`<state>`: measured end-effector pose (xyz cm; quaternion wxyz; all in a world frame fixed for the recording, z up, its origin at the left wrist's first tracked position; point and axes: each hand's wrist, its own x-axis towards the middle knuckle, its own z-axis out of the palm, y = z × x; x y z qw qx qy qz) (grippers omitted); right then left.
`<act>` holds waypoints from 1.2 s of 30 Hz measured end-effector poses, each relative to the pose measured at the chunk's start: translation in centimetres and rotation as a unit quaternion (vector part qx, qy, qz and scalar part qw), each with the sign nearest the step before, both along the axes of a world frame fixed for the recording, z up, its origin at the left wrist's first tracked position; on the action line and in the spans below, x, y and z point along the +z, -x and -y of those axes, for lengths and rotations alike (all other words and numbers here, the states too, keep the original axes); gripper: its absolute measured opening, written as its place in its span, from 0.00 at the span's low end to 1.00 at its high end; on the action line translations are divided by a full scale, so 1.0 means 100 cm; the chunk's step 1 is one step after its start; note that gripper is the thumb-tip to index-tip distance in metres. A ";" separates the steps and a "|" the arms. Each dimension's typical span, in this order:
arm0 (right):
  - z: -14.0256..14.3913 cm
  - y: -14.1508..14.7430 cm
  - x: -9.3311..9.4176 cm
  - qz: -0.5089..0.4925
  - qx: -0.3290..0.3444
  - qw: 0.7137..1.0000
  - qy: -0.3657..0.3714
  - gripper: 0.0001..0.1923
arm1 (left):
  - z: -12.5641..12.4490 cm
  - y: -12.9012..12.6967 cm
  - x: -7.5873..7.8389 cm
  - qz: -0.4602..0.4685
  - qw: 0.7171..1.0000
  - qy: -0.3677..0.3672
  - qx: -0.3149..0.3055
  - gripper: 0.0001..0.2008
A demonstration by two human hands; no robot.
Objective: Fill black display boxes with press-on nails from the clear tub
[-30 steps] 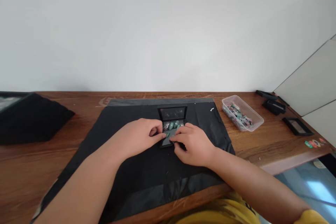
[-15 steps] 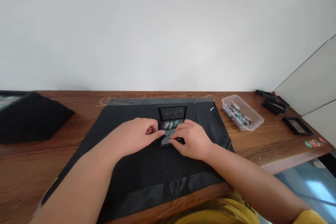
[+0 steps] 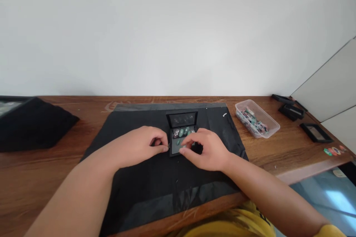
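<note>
A small black case [image 3: 183,120] stands open on the black mat, its lid tilted up at the back. Glossy green oval pieces [image 3: 181,132] lie in a row in its rear part, and another green piece [image 3: 178,142] rests on the grey front panel [image 3: 175,149]. My left hand [image 3: 148,142] is just left of the case, thumb and forefinger pinched; a tiny thin bit shows at the tips, too small to name. Over the case's right side, my right hand [image 3: 205,149] curls its thumb and forefinger together at the panel. What lies between them is mostly hidden.
The black mat [image 3: 150,185] covers the middle of the wooden table [image 3: 258,155]. A clear plastic tub [image 3: 268,118] of small mixed pieces stands right. Black frames [image 3: 317,132] and small coloured discs [image 3: 333,151] lie farther right. A black cloth-covered shape [image 3: 39,126] sits left.
My left hand has drawn back left from the panel to beside the case. The right thumb and forefinger have lifted slightly, and more of the panel shows.
</note>
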<state>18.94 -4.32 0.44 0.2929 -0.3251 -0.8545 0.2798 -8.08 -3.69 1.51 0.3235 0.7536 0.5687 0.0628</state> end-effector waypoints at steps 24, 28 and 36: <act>-0.003 -0.005 -0.007 0.080 0.064 0.991 -0.086 0.17 | -0.003 -0.005 -0.004 -0.027 0.999 -0.016 0.036 0.15; -0.003 -0.005 -0.006 0.102 0.056 0.990 -0.083 0.17 | -0.003 -0.005 -0.004 -0.015 1.000 -0.013 0.021 0.14; -0.003 -0.006 -0.004 0.110 0.052 0.990 -0.072 0.16 | 0.001 -0.010 -0.001 -0.002 0.999 -0.014 0.032 0.21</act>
